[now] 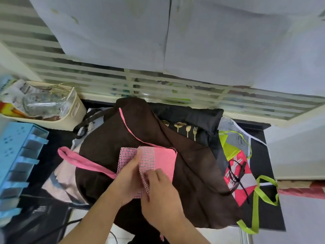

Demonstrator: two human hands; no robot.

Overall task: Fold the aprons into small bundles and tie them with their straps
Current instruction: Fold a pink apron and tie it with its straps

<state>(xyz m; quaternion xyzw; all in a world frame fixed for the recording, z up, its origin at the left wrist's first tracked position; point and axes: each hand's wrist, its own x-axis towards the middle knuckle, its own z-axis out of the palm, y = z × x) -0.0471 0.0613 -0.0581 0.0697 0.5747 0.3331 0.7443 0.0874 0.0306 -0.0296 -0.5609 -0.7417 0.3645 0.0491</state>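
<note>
While folding proceeds, findings run as follows:
Brown apron: spread over the pile, under the bundle.
Pink bundle: directly ahead of both hands; long axis left-right.
Pink strap: trails left, nearer left hand.
Left hand: fingers curled on bundle's left part.
Right hand: pinches the checked flap.

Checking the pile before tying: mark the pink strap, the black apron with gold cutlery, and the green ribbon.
pink strap (pixel 82 160): head view, middle of the loop.
black apron with gold cutlery (pixel 190 118): head view, plain cloth above the print.
green ribbon (pixel 255 206): head view, long hanging stretch.
</note>
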